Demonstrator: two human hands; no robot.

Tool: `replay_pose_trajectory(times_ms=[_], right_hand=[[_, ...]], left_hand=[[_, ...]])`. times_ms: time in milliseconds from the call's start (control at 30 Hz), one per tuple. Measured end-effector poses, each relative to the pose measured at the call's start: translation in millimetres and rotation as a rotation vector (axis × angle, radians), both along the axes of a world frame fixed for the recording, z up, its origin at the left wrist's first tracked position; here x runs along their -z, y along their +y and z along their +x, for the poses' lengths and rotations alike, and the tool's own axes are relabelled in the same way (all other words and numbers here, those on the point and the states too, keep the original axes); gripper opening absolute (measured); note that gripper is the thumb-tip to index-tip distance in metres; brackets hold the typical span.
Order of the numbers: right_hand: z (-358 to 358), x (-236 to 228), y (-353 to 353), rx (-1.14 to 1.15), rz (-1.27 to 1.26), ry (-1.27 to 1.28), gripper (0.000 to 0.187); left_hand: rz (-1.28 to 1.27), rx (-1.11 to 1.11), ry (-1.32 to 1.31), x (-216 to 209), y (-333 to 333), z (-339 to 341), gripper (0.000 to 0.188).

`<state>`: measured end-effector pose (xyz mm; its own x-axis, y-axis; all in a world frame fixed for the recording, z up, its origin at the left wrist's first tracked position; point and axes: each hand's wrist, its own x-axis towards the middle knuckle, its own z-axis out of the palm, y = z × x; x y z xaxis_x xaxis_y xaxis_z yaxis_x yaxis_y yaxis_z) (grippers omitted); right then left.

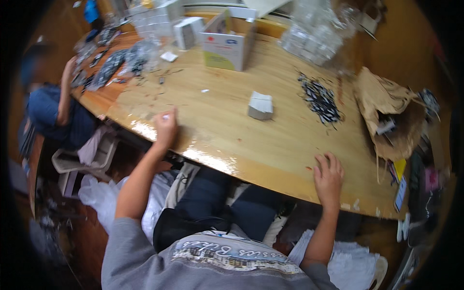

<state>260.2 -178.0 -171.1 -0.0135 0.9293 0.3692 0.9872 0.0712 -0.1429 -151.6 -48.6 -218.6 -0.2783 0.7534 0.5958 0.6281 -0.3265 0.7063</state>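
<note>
My left hand (166, 129) is closed above the table's near edge, to the left. A small pale spot shows at its fingers, too small to name. My right hand (329, 180) rests on the near right part of the wooden table (275, 159), its fingers apart and nothing in them. Between and beyond the hands stands a squared stack of small white cards or slips (261, 106); neither hand touches it. Farther right lies a loose heap of small black and white pieces with thin dark cords (321, 100).
An open printed carton (223, 50) stands at the back, beside white boxes (188, 33). Clear plastic bags (316, 41) lie at the back right. A brown paper bag (374, 104) gapes at the right; a phone (400, 194) lies near the edge. Another person (60, 113) sits at far left.
</note>
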Motion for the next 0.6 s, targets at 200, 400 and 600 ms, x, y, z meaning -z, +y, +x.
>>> replay_pose_trajectory(times_ms=[200, 400, 600], right_hand=[[2.5, -3.6, -9.0, 0.069, -0.031, 0.059, 0.027], [4.3, -0.3, -4.6, 0.102, 0.019, 0.175, 0.023], [-5.6, -1.9, 1.7, 0.157, 0.101, 0.091, 0.013]], left_hand=[[-0.200, 0.075, 0.091, -52.4, -12.9, 31.5, 0.020], [-0.075, -0.301, 0.395, -47.8, 38.3, -70.8, 0.035], [0.018, -0.557, 0.372, -45.9, 93.6, -186.0, 0.037]])
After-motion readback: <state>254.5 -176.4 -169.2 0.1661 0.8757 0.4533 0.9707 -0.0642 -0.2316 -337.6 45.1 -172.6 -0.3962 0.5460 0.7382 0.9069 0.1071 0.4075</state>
